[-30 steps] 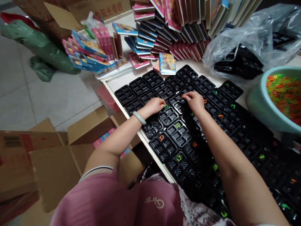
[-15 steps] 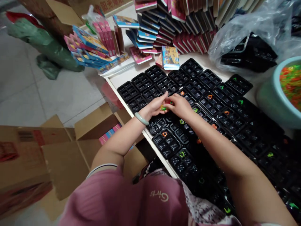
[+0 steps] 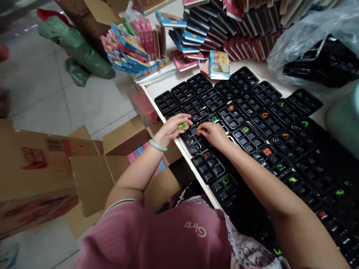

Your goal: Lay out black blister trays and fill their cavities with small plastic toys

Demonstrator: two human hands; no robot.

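The left hand (image 3: 171, 129) is cupped over a few small green and orange pieces (image 3: 182, 126), the fingers curled around them so that most of the handful is hidden; how many pieces it holds cannot be made out. The right hand (image 3: 213, 133) rests on a black tray (image 3: 193, 141) near the table's front edge, thumb and forefinger pinched together on a small red piece (image 3: 198, 133) that is barely visible under the fingertips. The two hands are near each other but apart.

Many more black compartment trays (image 3: 249, 112) lie side by side across the white table (image 3: 162, 87), most with one small coloured piece in a compartment. The trays on the right fade into shadow, and their contents are hard to tell. A pale green basin (image 3: 343, 119) is cut off at the right edge. A clear plastic bag (image 3: 305, 37) partly veils more black trays behind it. Stacks of small colourful boxes (image 3: 196, 33) crowd the far side. Open cardboard boxes (image 3: 84, 172) stand on the tiled floor (image 3: 42, 97) to the left.
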